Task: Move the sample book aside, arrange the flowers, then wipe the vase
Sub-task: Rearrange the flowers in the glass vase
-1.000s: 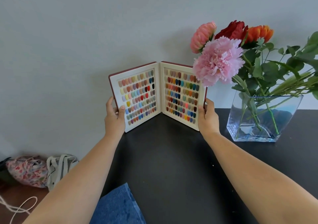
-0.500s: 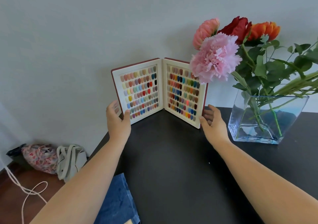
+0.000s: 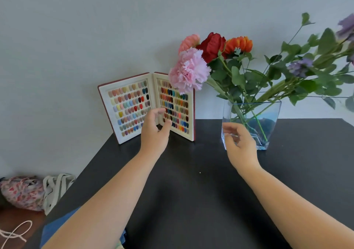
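I see the sample book (image 3: 146, 106) standing open and upright at the table's (image 3: 191, 191) back-left corner, about eleven o'clock from me, against the wall. My left hand (image 3: 154, 132) is in front of its spine, fingers loosely curled and apart, gripping nothing; whether a fingertip grazes the pages I cannot tell. My right hand (image 3: 240, 145) sits at one o'clock, fingers half-spread and empty, just in front of the glass vase's (image 3: 268, 118) lower left corner. The flowers (image 3: 203, 61) lean out of the vase toward ten o'clock, the pink bloom overlapping the book's right page.
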Action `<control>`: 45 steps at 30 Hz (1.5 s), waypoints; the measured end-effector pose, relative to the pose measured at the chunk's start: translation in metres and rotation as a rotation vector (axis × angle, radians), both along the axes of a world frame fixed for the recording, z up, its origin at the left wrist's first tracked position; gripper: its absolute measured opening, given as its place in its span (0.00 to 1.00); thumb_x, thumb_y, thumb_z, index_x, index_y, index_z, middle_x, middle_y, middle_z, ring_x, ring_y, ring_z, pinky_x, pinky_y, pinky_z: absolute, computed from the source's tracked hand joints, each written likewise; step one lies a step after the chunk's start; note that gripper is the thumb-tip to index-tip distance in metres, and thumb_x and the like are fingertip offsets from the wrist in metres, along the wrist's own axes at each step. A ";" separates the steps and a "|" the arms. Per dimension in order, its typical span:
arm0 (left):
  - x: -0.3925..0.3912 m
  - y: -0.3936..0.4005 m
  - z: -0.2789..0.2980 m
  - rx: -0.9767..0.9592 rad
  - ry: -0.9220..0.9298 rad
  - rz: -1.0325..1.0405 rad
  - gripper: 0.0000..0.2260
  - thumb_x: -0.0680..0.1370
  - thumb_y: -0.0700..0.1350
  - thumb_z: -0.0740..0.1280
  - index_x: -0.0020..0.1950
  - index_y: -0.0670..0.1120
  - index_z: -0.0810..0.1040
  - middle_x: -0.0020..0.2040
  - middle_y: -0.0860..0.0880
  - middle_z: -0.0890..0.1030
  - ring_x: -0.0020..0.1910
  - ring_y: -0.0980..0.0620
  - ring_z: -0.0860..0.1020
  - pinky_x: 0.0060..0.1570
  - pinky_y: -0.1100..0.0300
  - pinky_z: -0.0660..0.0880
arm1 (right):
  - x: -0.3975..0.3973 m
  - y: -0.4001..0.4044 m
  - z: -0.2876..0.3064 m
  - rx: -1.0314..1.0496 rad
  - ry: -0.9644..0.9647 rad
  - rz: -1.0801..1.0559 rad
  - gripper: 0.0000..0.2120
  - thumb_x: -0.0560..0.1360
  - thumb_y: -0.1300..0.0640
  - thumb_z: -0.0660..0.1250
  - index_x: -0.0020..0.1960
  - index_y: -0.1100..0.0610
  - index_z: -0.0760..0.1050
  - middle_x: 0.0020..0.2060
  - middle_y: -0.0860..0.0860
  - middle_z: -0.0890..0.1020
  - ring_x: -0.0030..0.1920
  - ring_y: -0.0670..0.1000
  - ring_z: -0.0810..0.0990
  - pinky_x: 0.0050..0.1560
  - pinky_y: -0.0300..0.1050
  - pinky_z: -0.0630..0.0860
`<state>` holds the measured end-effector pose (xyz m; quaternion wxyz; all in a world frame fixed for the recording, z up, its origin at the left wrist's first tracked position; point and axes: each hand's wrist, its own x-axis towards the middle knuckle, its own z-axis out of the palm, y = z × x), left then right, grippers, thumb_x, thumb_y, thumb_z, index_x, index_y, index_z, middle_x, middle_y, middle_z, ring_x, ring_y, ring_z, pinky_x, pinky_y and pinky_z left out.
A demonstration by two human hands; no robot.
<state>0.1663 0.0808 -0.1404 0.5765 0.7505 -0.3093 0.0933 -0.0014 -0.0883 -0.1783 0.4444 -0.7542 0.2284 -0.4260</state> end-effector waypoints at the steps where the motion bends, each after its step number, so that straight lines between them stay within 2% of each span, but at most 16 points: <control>1: -0.006 -0.006 0.002 0.000 0.007 -0.029 0.13 0.77 0.46 0.68 0.58 0.58 0.71 0.57 0.65 0.74 0.57 0.68 0.72 0.51 0.76 0.66 | -0.011 -0.006 0.002 -0.003 -0.038 -0.035 0.17 0.77 0.63 0.63 0.52 0.40 0.75 0.48 0.37 0.80 0.50 0.37 0.78 0.47 0.28 0.72; 4: -0.023 -0.023 0.008 -0.024 0.019 -0.123 0.12 0.77 0.47 0.69 0.58 0.58 0.71 0.56 0.65 0.74 0.55 0.76 0.71 0.42 0.82 0.68 | -0.044 -0.032 0.009 0.035 -0.145 -0.144 0.19 0.77 0.64 0.63 0.45 0.39 0.77 0.43 0.38 0.81 0.44 0.39 0.79 0.43 0.27 0.73; 9: -0.045 -0.051 0.020 -0.080 0.089 -0.229 0.15 0.77 0.51 0.68 0.62 0.58 0.72 0.61 0.62 0.75 0.60 0.68 0.73 0.54 0.72 0.67 | -0.087 -0.080 0.029 0.209 -0.253 -0.292 0.17 0.73 0.63 0.62 0.41 0.40 0.78 0.35 0.39 0.80 0.33 0.39 0.75 0.36 0.34 0.72; 12: -0.055 -0.066 0.029 -0.120 0.113 -0.232 0.19 0.77 0.52 0.68 0.68 0.55 0.71 0.65 0.58 0.75 0.63 0.61 0.73 0.59 0.63 0.68 | -0.102 -0.100 0.046 0.238 -0.262 -0.325 0.14 0.73 0.60 0.62 0.42 0.41 0.78 0.37 0.40 0.79 0.32 0.38 0.73 0.34 0.38 0.71; 15: -0.064 -0.079 0.040 -0.141 0.103 -0.210 0.23 0.78 0.53 0.67 0.72 0.54 0.68 0.67 0.55 0.74 0.63 0.58 0.73 0.60 0.60 0.70 | -0.110 -0.106 0.071 0.083 -0.203 -0.271 0.10 0.73 0.55 0.64 0.45 0.39 0.76 0.40 0.35 0.79 0.35 0.36 0.75 0.30 0.29 0.70; 17: -0.069 -0.088 0.046 -0.163 0.110 -0.206 0.24 0.79 0.52 0.66 0.74 0.52 0.67 0.68 0.54 0.74 0.62 0.58 0.74 0.56 0.65 0.69 | -0.112 -0.111 0.086 0.016 -0.159 -0.263 0.06 0.72 0.49 0.66 0.46 0.39 0.74 0.41 0.33 0.79 0.38 0.35 0.76 0.32 0.27 0.70; 22: -0.080 -0.107 0.054 -0.250 0.142 -0.137 0.19 0.79 0.51 0.66 0.69 0.53 0.71 0.59 0.59 0.77 0.54 0.62 0.75 0.51 0.72 0.70 | -0.112 -0.132 0.091 0.192 0.043 -0.170 0.11 0.70 0.45 0.69 0.50 0.47 0.77 0.45 0.48 0.82 0.47 0.51 0.82 0.41 0.44 0.74; 24: -0.083 -0.114 0.054 -0.280 0.149 -0.129 0.15 0.79 0.51 0.66 0.66 0.54 0.74 0.56 0.59 0.78 0.55 0.58 0.76 0.56 0.63 0.73 | -0.114 -0.137 0.089 0.227 0.137 -0.153 0.19 0.70 0.42 0.69 0.58 0.48 0.75 0.51 0.50 0.80 0.50 0.52 0.79 0.44 0.45 0.72; 26: -0.086 -0.120 0.057 -0.303 0.162 -0.138 0.12 0.79 0.50 0.66 0.63 0.55 0.76 0.58 0.52 0.79 0.59 0.52 0.77 0.61 0.52 0.75 | -0.114 -0.139 0.089 0.207 0.171 -0.151 0.25 0.70 0.41 0.69 0.63 0.47 0.71 0.55 0.50 0.78 0.52 0.52 0.77 0.47 0.45 0.70; 28: -0.087 -0.125 0.064 -0.315 0.172 -0.138 0.10 0.80 0.49 0.66 0.61 0.52 0.77 0.59 0.49 0.79 0.59 0.50 0.79 0.59 0.52 0.76 | -0.111 -0.137 0.094 0.118 0.129 -0.112 0.26 0.70 0.41 0.71 0.65 0.45 0.69 0.55 0.46 0.76 0.55 0.49 0.75 0.49 0.44 0.70; 31: -0.089 -0.131 0.076 -0.346 0.168 -0.158 0.07 0.80 0.46 0.66 0.57 0.48 0.79 0.56 0.47 0.80 0.52 0.55 0.82 0.46 0.65 0.79 | -0.100 -0.131 0.106 -0.085 0.108 -0.105 0.24 0.69 0.43 0.72 0.61 0.47 0.69 0.48 0.40 0.75 0.50 0.46 0.73 0.45 0.39 0.68; 33: -0.091 -0.136 0.083 -0.358 0.165 -0.192 0.05 0.80 0.44 0.66 0.54 0.50 0.80 0.52 0.51 0.82 0.47 0.60 0.83 0.43 0.68 0.78 | -0.091 -0.129 0.114 -0.178 0.136 -0.114 0.25 0.68 0.41 0.73 0.60 0.48 0.70 0.48 0.43 0.75 0.48 0.48 0.73 0.43 0.39 0.67; 36: -0.092 -0.145 0.091 -0.354 0.165 -0.213 0.06 0.79 0.45 0.68 0.55 0.50 0.81 0.52 0.53 0.83 0.48 0.58 0.83 0.46 0.65 0.78 | -0.076 -0.127 0.125 -0.229 0.128 -0.125 0.27 0.65 0.36 0.74 0.60 0.44 0.72 0.57 0.50 0.71 0.53 0.50 0.73 0.50 0.43 0.71; 40: -0.090 -0.157 0.098 -0.332 0.123 -0.228 0.11 0.79 0.44 0.68 0.59 0.43 0.79 0.52 0.50 0.82 0.50 0.52 0.83 0.45 0.65 0.79 | -0.055 -0.125 0.139 -0.270 0.191 -0.224 0.27 0.65 0.34 0.72 0.61 0.43 0.74 0.60 0.54 0.69 0.63 0.58 0.68 0.60 0.56 0.71; 43: -0.085 -0.162 0.105 -0.283 0.061 -0.240 0.08 0.79 0.44 0.67 0.57 0.44 0.79 0.50 0.50 0.82 0.49 0.51 0.82 0.45 0.62 0.79 | -0.044 -0.130 0.151 -0.293 0.210 -0.242 0.17 0.70 0.38 0.69 0.56 0.44 0.78 0.59 0.56 0.71 0.62 0.61 0.68 0.60 0.56 0.71; 45: -0.080 -0.164 0.109 -0.238 0.025 -0.235 0.06 0.80 0.44 0.66 0.55 0.46 0.79 0.48 0.52 0.82 0.46 0.53 0.83 0.47 0.59 0.80 | -0.039 -0.137 0.159 -0.311 0.209 -0.198 0.12 0.73 0.41 0.68 0.49 0.47 0.80 0.53 0.57 0.77 0.57 0.61 0.71 0.54 0.53 0.73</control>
